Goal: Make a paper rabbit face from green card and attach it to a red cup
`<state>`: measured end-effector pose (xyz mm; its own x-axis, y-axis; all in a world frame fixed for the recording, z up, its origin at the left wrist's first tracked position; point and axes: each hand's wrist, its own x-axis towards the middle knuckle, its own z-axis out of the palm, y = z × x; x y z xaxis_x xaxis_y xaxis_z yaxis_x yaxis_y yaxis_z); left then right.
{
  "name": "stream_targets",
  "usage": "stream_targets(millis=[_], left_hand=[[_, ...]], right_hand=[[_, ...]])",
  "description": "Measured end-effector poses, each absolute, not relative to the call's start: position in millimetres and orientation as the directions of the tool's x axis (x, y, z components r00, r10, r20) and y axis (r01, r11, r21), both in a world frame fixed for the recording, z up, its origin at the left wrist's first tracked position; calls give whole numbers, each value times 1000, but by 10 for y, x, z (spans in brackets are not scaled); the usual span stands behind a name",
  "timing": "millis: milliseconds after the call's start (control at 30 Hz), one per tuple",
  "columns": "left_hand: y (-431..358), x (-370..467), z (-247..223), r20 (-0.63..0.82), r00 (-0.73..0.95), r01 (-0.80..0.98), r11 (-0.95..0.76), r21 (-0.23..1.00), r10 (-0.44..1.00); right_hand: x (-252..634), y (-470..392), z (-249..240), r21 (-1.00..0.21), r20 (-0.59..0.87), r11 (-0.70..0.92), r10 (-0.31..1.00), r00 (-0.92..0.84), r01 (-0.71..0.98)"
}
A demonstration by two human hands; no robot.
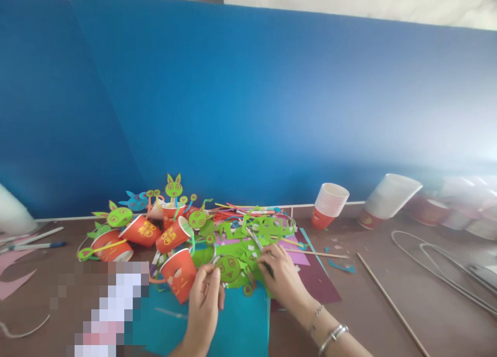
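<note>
My left hand (206,293) pinches the edge of a round green paper face (228,269) with a drawn outline and eyes. To its right, my right hand (278,271) is closed around a pair of scissors (254,239); the grey blades point up and left over cut green paper scraps (267,232). The dark handles are mostly covered by my fingers. Just left of my left hand, a red paper cup (178,275) lies tilted. A small green paper round (248,288) sits below the face, near a teal sheet (236,320).
Several red cups (143,231) with green and blue paper animal heads crowd the left. Nested cups (329,205) stand at the back right, beside a larger bagged stack (390,201). A wooden stick (392,302) and a white cable (438,271) lie right. A blue partition (248,103) bounds the back.
</note>
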<state>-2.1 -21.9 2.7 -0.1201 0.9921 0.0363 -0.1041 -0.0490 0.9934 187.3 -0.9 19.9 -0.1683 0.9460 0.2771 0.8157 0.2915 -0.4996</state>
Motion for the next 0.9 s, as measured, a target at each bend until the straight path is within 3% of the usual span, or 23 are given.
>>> stream_targets(millis=[200,367,567,733,900], left_hand=[[-221,-23,3,48,-97,-91,-57,994,994],[-197,-26,-26,48,-82,-96,-56,994,995],[-208,-17,11,30,-81,-102,-38,994,996],[-217,-22,37,22,-98,-102,-32,994,995],[-204,-24,11,29,-92,-110,-39,993,995]], right_hand=[[1850,266,180,-361,201,268,958,-207,893],[1851,300,131,-390,122,204,978,-169,898],[1866,309,146,-406,125,202,978,-165,891],[1839,368,192,-497,109,147,988,-107,855],[1885,385,264,-658,317,194,948,34,728]])
